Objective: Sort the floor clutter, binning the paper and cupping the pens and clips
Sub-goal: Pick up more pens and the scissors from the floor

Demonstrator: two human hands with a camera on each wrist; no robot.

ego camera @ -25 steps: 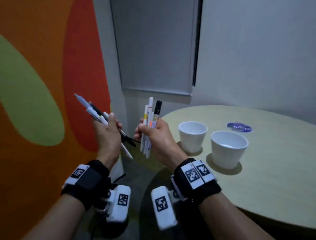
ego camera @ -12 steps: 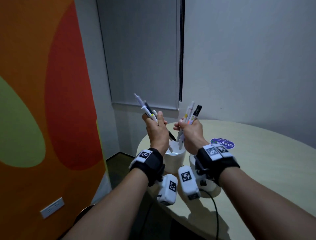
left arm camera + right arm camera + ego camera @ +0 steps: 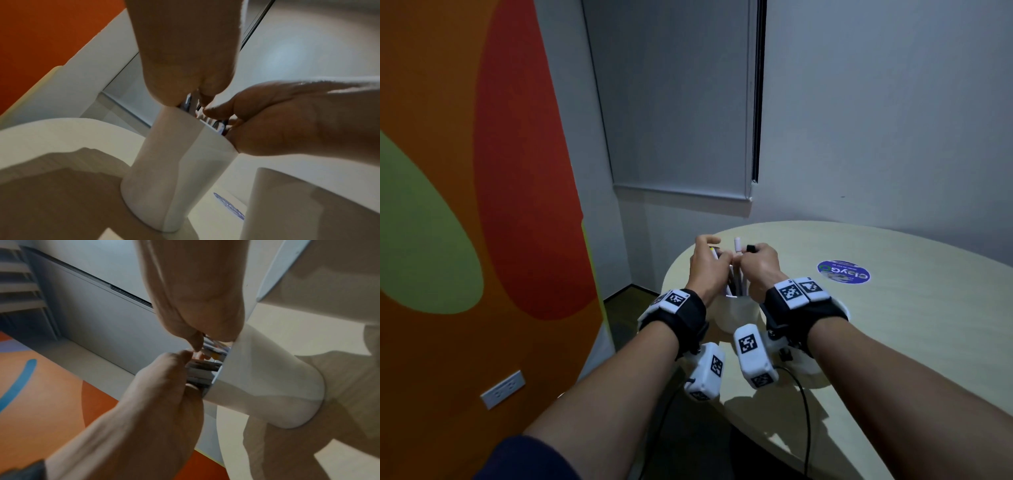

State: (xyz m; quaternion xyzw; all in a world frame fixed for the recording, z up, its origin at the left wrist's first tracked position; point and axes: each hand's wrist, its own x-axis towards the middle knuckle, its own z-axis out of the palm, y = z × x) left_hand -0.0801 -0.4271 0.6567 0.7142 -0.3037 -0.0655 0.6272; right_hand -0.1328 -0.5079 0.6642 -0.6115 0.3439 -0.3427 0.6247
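A white cup (image 3: 736,310) stands near the left edge of the round table (image 3: 911,342), and both of my hands are over it. My left hand (image 3: 714,255) holds a bunch of pens (image 3: 202,371) whose lower ends are inside the cup (image 3: 179,162). My right hand (image 3: 748,255) grips a second bunch, its white cap (image 3: 737,244) and black cap (image 3: 750,247) poking up above the fingers. The two hands touch above the rim, and the pen shafts (image 3: 736,286) show between them. The cup's inside is hidden.
A second white cup (image 3: 308,203) stands just right of the first, mostly hidden under my right wrist in the head view. A round blue sticker (image 3: 843,272) lies farther back on the table. An orange wall with a power outlet (image 3: 502,389) is on the left.
Both hands have come down from chest height, and the two bunches of pens now stand in the cup. The pens stuck up high above the cups before.
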